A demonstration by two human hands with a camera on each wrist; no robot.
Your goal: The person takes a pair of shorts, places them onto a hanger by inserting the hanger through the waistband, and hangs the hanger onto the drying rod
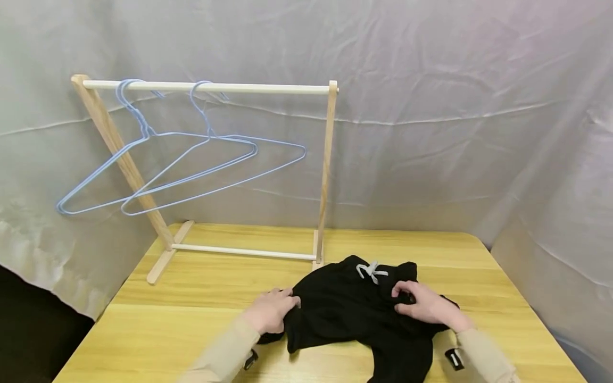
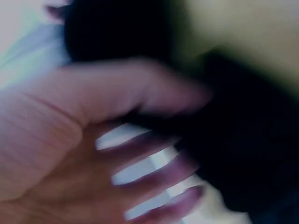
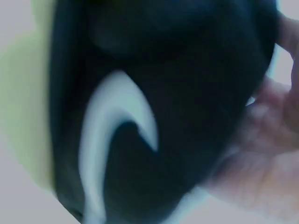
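Observation:
A pair of black drawstring pants lies rumpled on the table, its white drawstring tied in a bow at the far edge. At its left end, my left hand holds the cloth between thumb and fingers. In the blurred left wrist view, dark fabric runs from beside the thumb toward the right. My right hand curls its fingers and thumb on the pants near the waist, to the right of the bow. The right wrist view has black cloth hiding part of that hand, with a blurred white cord across it.
Behind the pants and to the left stands a wooden rack with a white top rail. Several light blue hangers hang from it. A grey curtain surrounds the wooden table at the back and sides.

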